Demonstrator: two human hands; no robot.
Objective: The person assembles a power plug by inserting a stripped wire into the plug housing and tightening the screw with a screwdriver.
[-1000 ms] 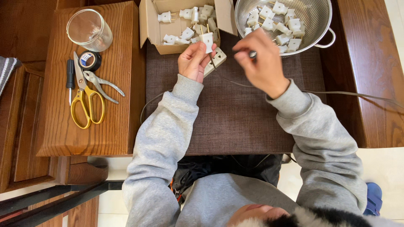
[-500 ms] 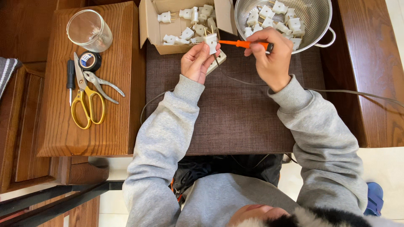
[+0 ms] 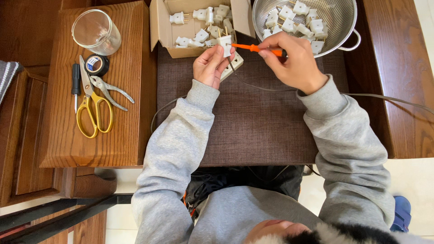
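My left hand (image 3: pixel 209 66) pinches a small white two-pin plug (image 3: pixel 224 44) over the brown mat, with a thin grey cable (image 3: pixel 253 85) running from it. My right hand (image 3: pixel 296 63) grips an orange-shafted screwdriver (image 3: pixel 255 48) whose tip touches the plug's side. Just under the plug lies another white plug part (image 3: pixel 234 63) on the mat. Behind my hands are an open cardboard box (image 3: pixel 162 31) and a steel colander (image 3: pixel 343 22), each holding several white plugs.
On the left wooden stand (image 3: pixel 108 135) lie a glass jar (image 3: pixel 96 31), a black tape roll (image 3: pixel 96 64), a black screwdriver (image 3: pixel 76 86), yellow scissors (image 3: pixel 92 113) and pliers (image 3: pixel 110 92). The brown mat (image 3: pixel 244 131) covers the seat between two wooden armrests. The cable trails off right.
My right hand has picked up the orange screwdriver and brought its tip to the plug. My left hand has kept the plug raised in the same spot.
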